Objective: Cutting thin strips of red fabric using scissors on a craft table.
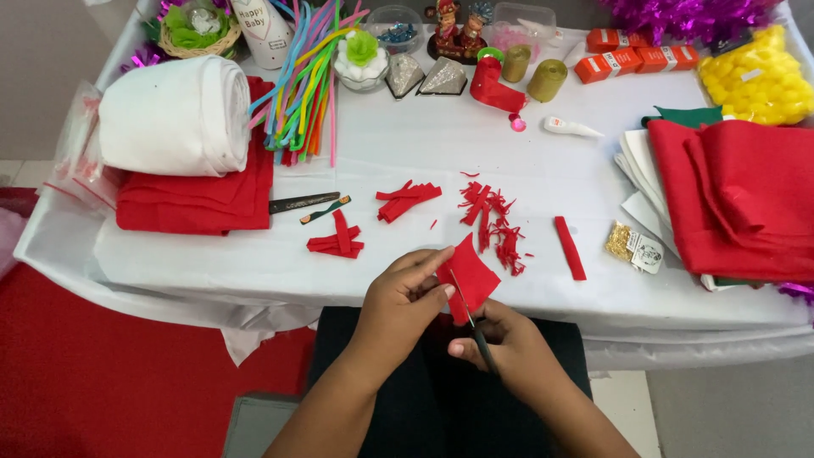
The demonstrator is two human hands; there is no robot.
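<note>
Two hands [405, 293] [500, 339], scissors [475, 326] at felt's [468, 276] edge

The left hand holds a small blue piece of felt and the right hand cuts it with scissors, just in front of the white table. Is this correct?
Not quite: the felt piece is red, not blue, as the head view shows. The rest holds: the left hand pinches it, and the right hand works the scissors into it, just in front of the white table.

A red felt square [469, 278] is cut above a white-covered table [441, 161]; red scraps [496, 222] lie mid-table, multicoloured pipe cleaners [307, 76] and gold ribbon rolls [546, 80] line the far edge, yellow pom-poms [757, 76] fill the far right corner.
</note>
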